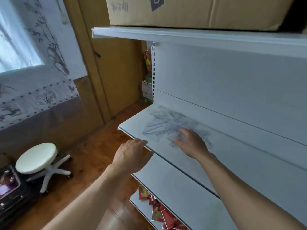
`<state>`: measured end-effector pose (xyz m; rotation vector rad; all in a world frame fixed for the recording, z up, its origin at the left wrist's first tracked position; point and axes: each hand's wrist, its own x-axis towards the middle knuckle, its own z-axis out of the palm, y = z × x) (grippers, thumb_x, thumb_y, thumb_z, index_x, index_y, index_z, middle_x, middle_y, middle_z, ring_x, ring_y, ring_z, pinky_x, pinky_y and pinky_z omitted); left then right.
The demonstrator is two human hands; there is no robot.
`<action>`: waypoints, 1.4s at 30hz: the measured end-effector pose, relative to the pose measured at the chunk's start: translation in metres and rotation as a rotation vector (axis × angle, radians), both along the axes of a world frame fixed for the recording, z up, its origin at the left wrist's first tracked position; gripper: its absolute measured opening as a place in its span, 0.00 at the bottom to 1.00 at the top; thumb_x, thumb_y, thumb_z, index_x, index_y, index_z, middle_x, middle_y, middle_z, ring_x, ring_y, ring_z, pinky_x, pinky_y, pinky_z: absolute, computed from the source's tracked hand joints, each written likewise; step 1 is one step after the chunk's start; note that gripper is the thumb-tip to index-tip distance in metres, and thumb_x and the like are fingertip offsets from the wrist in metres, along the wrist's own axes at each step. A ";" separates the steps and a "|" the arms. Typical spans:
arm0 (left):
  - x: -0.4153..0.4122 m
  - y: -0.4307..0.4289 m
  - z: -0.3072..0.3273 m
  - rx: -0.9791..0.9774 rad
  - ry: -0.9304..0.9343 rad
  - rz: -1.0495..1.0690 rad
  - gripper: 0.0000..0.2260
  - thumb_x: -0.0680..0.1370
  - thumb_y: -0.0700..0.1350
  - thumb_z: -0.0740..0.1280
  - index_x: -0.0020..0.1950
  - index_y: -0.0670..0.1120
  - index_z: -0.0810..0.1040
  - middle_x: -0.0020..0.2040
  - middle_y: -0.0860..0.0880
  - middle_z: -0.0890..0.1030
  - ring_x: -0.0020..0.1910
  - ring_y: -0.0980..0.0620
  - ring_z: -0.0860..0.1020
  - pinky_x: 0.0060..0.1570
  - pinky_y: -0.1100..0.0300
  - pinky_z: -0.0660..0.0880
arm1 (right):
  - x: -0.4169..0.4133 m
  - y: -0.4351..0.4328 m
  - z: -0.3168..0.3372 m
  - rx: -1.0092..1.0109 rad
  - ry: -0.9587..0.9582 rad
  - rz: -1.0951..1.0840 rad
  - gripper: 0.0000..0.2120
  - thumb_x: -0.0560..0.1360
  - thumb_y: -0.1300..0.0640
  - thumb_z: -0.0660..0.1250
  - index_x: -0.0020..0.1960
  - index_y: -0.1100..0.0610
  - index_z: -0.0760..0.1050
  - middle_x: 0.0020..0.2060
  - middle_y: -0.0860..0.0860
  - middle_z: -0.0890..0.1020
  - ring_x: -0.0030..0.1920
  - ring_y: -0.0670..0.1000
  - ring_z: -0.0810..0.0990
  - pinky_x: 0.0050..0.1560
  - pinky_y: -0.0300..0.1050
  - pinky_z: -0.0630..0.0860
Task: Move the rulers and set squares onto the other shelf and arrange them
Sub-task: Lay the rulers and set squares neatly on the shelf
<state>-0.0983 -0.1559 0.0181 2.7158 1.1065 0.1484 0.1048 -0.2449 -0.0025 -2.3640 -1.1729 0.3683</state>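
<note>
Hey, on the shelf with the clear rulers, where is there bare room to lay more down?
The shelf is bare right of the right hand, along the back panel. The left end is crowded: the rulers and set squares lie piled there. The left hand is at the front edge.

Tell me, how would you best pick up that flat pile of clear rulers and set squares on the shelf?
The clear rulers and set squares lie flat and fanned out, so there's little to pinch from above. I'd probably slide them to the shelf's front edge and take an overhanging edge from the front, thumb below. The right hand rests on the pile's near side; the left hand hovers at that edge.
</note>
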 end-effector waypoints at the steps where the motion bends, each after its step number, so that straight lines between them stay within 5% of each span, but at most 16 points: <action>1: 0.007 0.010 -0.001 -0.011 -0.008 -0.014 0.24 0.78 0.62 0.59 0.71 0.55 0.68 0.70 0.55 0.71 0.69 0.52 0.69 0.64 0.56 0.70 | 0.006 0.008 -0.002 -0.002 0.006 -0.019 0.26 0.77 0.47 0.62 0.72 0.54 0.65 0.70 0.52 0.69 0.69 0.54 0.67 0.64 0.46 0.66; 10: 0.073 0.090 -0.012 -0.075 -0.017 -0.234 0.24 0.78 0.61 0.59 0.71 0.54 0.69 0.70 0.53 0.72 0.67 0.50 0.71 0.63 0.55 0.72 | 0.043 0.056 -0.015 -0.073 0.005 -0.191 0.28 0.77 0.46 0.63 0.73 0.52 0.62 0.71 0.50 0.67 0.70 0.52 0.66 0.63 0.44 0.66; 15: 0.106 0.132 -0.020 -0.109 0.025 -0.359 0.24 0.78 0.63 0.59 0.71 0.55 0.69 0.70 0.54 0.72 0.66 0.50 0.71 0.64 0.54 0.70 | 0.040 0.090 -0.029 -0.245 -0.045 -0.182 0.47 0.67 0.26 0.59 0.77 0.50 0.51 0.77 0.54 0.52 0.77 0.54 0.50 0.74 0.55 0.54; 20: 0.129 0.163 -0.025 -0.118 0.028 -0.454 0.24 0.78 0.63 0.59 0.71 0.55 0.68 0.71 0.54 0.71 0.69 0.51 0.69 0.67 0.53 0.66 | 0.033 0.116 -0.042 -0.382 -0.095 -0.195 0.48 0.69 0.26 0.57 0.78 0.51 0.46 0.78 0.55 0.46 0.77 0.55 0.43 0.74 0.60 0.46; 29: 0.143 0.182 -0.037 -0.185 0.034 -0.622 0.22 0.78 0.60 0.60 0.71 0.54 0.69 0.70 0.53 0.71 0.68 0.51 0.69 0.64 0.54 0.67 | 0.024 0.106 -0.023 -0.230 -0.057 -0.249 0.20 0.76 0.53 0.63 0.66 0.57 0.70 0.72 0.52 0.65 0.73 0.53 0.62 0.68 0.49 0.65; 33: 0.148 0.184 -0.034 -0.189 0.007 -0.681 0.22 0.78 0.59 0.61 0.70 0.54 0.69 0.69 0.53 0.73 0.65 0.51 0.71 0.63 0.55 0.68 | 0.025 0.106 -0.024 -0.185 -0.136 -0.291 0.05 0.74 0.56 0.62 0.47 0.58 0.73 0.53 0.51 0.77 0.55 0.54 0.76 0.49 0.46 0.73; 39: 0.157 0.187 -0.034 -0.231 -0.014 -0.721 0.22 0.78 0.59 0.61 0.70 0.54 0.69 0.69 0.52 0.73 0.66 0.50 0.71 0.64 0.54 0.70 | 0.030 0.103 -0.016 -0.109 -0.260 -0.388 0.10 0.76 0.65 0.57 0.51 0.58 0.77 0.43 0.53 0.81 0.39 0.54 0.76 0.38 0.45 0.69; 42: 0.162 0.183 -0.031 -0.414 -0.065 -0.666 0.21 0.78 0.60 0.62 0.69 0.53 0.71 0.67 0.54 0.75 0.64 0.52 0.73 0.63 0.55 0.70 | 0.027 0.099 -0.009 -0.032 -0.399 -0.415 0.13 0.76 0.66 0.58 0.54 0.57 0.79 0.43 0.52 0.84 0.41 0.56 0.80 0.41 0.47 0.75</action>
